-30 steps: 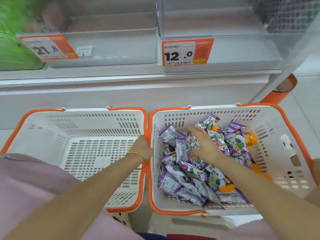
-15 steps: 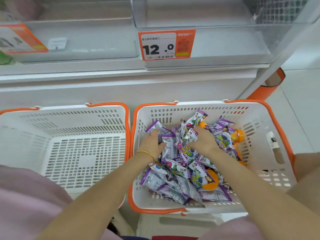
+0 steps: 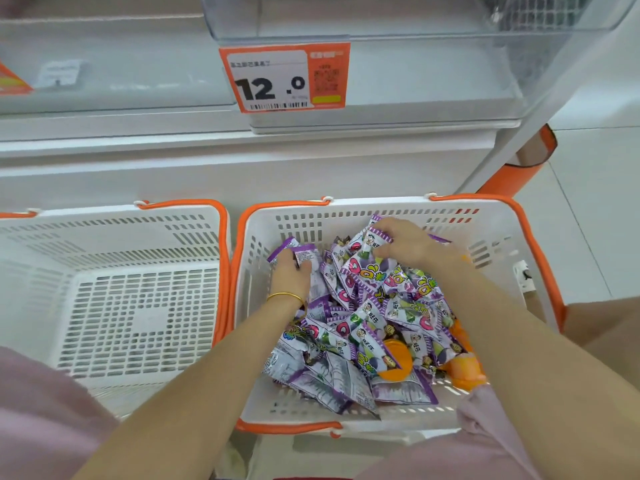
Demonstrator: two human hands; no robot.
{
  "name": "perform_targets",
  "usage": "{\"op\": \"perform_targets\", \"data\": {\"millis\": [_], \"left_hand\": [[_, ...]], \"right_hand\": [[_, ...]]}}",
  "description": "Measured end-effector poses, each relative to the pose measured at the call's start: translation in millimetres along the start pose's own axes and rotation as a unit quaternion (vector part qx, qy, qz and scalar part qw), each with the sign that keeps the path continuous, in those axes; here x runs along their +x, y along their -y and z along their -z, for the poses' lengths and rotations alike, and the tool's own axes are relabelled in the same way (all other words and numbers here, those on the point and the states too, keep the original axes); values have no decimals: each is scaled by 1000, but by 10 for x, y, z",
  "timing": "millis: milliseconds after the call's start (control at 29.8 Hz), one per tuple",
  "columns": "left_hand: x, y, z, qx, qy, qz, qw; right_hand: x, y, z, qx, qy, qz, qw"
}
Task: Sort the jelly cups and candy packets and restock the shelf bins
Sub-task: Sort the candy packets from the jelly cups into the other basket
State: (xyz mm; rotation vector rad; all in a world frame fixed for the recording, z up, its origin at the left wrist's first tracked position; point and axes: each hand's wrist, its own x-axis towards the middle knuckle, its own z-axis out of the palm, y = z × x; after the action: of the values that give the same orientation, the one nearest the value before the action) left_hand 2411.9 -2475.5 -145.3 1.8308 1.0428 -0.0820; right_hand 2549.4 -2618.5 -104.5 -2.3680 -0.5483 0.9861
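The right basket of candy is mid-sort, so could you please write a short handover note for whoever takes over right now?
Left hand: grips one of the candy packets at the pile's left edge.
Right hand: pinches packets at the pile's far side.
Things: packets and orange jelly cups lie mixed in the right basket, the cups mostly buried near the front right. The left basket shows nothing inside.
Done: nothing sorted; the clear shelf bin behind the 12.0 price tag looks unfilled.
Left: separate cups from packets, then restock the bins.

Purple candy packets (image 3: pixel 367 299), orange-rimmed white baskets (image 3: pixel 491 209)
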Motion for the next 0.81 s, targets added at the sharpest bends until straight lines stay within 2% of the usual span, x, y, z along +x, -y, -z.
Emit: {"op": "perform_targets", "data": {"millis": [101,201,336,403,470,537,604,638,705,739,806], "left_hand": [[-24,-111,-119,-76,60,63,993],[41,-131,-239,-110,77,106,985],[65,-185,-322,-129,79,141,978],[65,-213,-343,-114,78,126,982],[84,-222,-355,-86,78,109,987],[88,-222,-360,-46,78,87,992],[69,-228,-359,-18,73,74,994],[58,-234,-362,-20,76,68,995],[26,-245,-377,-50,89,50,994],[6,-249,-391,-56,97,43,993],[-30,-251,-420,-30,108,37,993]], "right_hand": [[-10,-61,-218,19,-14,-24,999],[-20,-133,-379,52,-65,-54,995],[-42,-165,-479,40,28,-44,998],[-43,-176,-532,68,36,-36,996],[-38,-210,-556,129,-33,-37,990],[-52,-261,-494,145,-143,-37,978],[-50,-344,-367,84,-222,-44,970],[-44,-400,-298,23,-229,-60,971],[-53,-495,-239,-108,-170,-111,973],[-64,-525,-253,-133,-128,-128,974],[-87,-532,-355,-95,-54,-130,986]]}}
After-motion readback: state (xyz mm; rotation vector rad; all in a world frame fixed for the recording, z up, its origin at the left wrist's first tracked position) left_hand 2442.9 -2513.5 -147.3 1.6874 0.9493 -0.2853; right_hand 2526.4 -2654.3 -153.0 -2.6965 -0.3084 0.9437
